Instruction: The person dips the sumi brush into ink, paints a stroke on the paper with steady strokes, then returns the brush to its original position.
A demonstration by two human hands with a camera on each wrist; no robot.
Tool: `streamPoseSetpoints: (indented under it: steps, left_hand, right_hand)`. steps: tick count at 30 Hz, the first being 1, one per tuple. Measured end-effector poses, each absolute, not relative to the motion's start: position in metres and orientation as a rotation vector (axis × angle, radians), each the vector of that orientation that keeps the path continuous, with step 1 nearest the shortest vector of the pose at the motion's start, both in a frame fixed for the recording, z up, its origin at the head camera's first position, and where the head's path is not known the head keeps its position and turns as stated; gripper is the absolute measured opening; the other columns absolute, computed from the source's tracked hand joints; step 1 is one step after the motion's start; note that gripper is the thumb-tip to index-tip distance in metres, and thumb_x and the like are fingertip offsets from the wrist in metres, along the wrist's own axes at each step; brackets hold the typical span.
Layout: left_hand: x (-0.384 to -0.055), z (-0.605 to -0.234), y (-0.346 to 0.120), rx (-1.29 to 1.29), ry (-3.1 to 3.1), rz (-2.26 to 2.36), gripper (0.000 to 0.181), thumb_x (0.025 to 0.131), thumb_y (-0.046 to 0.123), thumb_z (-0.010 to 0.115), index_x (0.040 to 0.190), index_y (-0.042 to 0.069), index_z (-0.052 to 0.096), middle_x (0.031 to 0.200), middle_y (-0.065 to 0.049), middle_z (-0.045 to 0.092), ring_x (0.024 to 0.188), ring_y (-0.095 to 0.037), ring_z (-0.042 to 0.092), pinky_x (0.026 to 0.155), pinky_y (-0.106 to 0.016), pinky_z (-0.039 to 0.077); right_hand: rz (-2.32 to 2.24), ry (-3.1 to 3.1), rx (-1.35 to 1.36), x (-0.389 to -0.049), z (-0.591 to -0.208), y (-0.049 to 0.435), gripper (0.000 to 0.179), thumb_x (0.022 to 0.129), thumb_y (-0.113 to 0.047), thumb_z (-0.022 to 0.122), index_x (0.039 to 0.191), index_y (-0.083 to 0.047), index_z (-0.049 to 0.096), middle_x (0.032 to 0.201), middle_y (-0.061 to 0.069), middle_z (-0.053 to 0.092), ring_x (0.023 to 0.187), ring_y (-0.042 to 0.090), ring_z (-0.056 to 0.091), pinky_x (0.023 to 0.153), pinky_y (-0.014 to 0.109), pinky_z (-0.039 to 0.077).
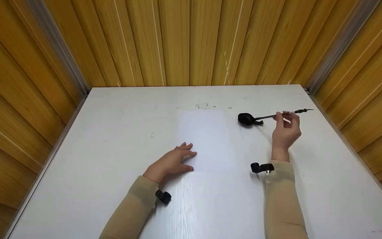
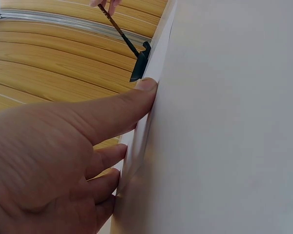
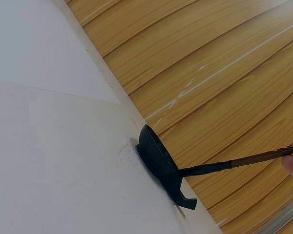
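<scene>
A calligraphy brush [image 1: 266, 117] with a brown handle is pinched by my right hand [image 1: 286, 132] partway along that handle. Its dark bristle end [image 3: 200, 170] slants down into a small black ink dish [image 1: 245, 119], which has a short handle-like tab on its side. My left hand [image 1: 172, 161] rests with spread fingers on the left side of a white sheet of paper [image 1: 211, 139]. In the left wrist view the left thumb [image 2: 127, 105] presses at the paper's near edge.
The white table [image 1: 128, 116] carries small dark marks behind the paper. Wood-grain panels [image 1: 177, 43] stand at the back and both sides, with grey metal posts [image 1: 58, 43] in the corners. Black wrist cameras [image 1: 163, 197] sit on both sleeves.
</scene>
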State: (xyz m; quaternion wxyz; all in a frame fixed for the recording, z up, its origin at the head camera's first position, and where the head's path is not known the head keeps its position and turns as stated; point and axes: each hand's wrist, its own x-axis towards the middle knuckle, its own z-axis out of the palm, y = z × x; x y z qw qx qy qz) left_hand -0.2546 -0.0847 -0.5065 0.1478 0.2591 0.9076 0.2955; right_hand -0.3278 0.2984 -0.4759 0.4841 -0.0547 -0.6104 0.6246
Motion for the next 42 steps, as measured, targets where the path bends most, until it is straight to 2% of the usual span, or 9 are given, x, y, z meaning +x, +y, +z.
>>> streamPoseSetpoints:
  steps: [5, 10, 19, 26, 31, 37, 42]
  left_hand:
    - [-0.255, -0.507, -0.085, 0.744, 2.611, 0.846, 0.060, 0.093, 0.027, 0.077, 0.148, 0.013, 0.056, 0.170, -0.007, 0.028, 0.161, -0.033, 0.017, 0.129, -0.055, 0.022]
    - [-0.255, -0.507, -0.085, 0.747, 2.614, 0.840, 0.061, 0.094, 0.027, 0.077, 0.148, 0.013, 0.056, 0.170, -0.007, 0.027, 0.161, -0.032, 0.017, 0.129, -0.055, 0.021]
    - [-0.255, -0.507, -0.086, 0.757, 2.619, 0.847, 0.060, 0.093, 0.027, 0.078, 0.147, 0.011, 0.057, 0.170, -0.009, 0.029, 0.161, -0.033, 0.018, 0.130, -0.054, 0.021]
    - [-0.255, -0.510, -0.088, 0.748, 2.605, 0.883, 0.059, 0.093, 0.026, 0.077, 0.147, 0.012, 0.057, 0.170, -0.008, 0.029, 0.161, -0.032, 0.017, 0.130, -0.053, 0.020]
    - [-0.255, -0.509, -0.089, 0.751, 2.604, 0.897, 0.060, 0.093, 0.027, 0.077, 0.147, 0.012, 0.057, 0.170, -0.008, 0.029, 0.161, -0.032, 0.016, 0.130, -0.054, 0.019]
    - [-0.253, -0.506, -0.088, 0.732, 2.618, 0.887, 0.059, 0.093, 0.026, 0.077, 0.147, 0.013, 0.058, 0.170, -0.007, 0.029, 0.161, -0.033, 0.017, 0.130, -0.054, 0.020]
    - [-0.252, -0.505, -0.086, 0.698, 2.617, 0.879, 0.059, 0.093, 0.026, 0.077, 0.147, 0.015, 0.058, 0.170, -0.005, 0.029, 0.161, -0.033, 0.016, 0.130, -0.054, 0.021]
  right_hand:
    - [1.534, -1.473, -0.137, -0.329, -0.475, 0.299, 0.020, 0.091, -0.005, 0.077, 0.097, 0.009, 0.066, 0.092, -0.006, 0.064, 0.073, 0.010, 0.071, 0.074, 0.021, 0.061]
    - [1.562, -1.434, -0.152, -0.327, -0.470, 0.298, 0.020, 0.091, -0.006, 0.077, 0.098, 0.008, 0.065, 0.092, -0.003, 0.064, 0.072, 0.012, 0.071, 0.075, 0.023, 0.062]
    - [1.726, -1.254, -0.358, -0.325, -0.468, 0.308, 0.015, 0.091, -0.011, 0.077, 0.097, -0.010, 0.063, 0.093, 0.004, 0.068, 0.070, 0.015, 0.075, 0.068, 0.023, 0.063]
    - [2.046, -0.942, -0.547, -0.316, -0.459, 0.314, 0.017, 0.093, -0.011, 0.075, 0.104, -0.008, 0.061, 0.097, 0.009, 0.070, 0.072, 0.023, 0.078, 0.066, 0.025, 0.063]
    - [2.210, -0.797, -0.675, -0.319, -0.461, 0.321, 0.019, 0.096, -0.018, 0.073, 0.108, -0.013, 0.059, 0.105, 0.009, 0.071, 0.076, 0.024, 0.079, 0.067, 0.023, 0.062]
    - [2.304, -0.693, -0.704, -0.322, -0.461, 0.321, 0.016, 0.097, -0.020, 0.071, 0.107, -0.014, 0.059, 0.107, 0.009, 0.073, 0.081, 0.026, 0.079, 0.065, 0.023, 0.061]
    - [2.344, -0.650, -0.682, -0.323, -0.457, 0.314, 0.015, 0.097, -0.018, 0.071, 0.104, -0.012, 0.059, 0.106, 0.012, 0.072, 0.077, 0.027, 0.078, 0.062, 0.024, 0.061]
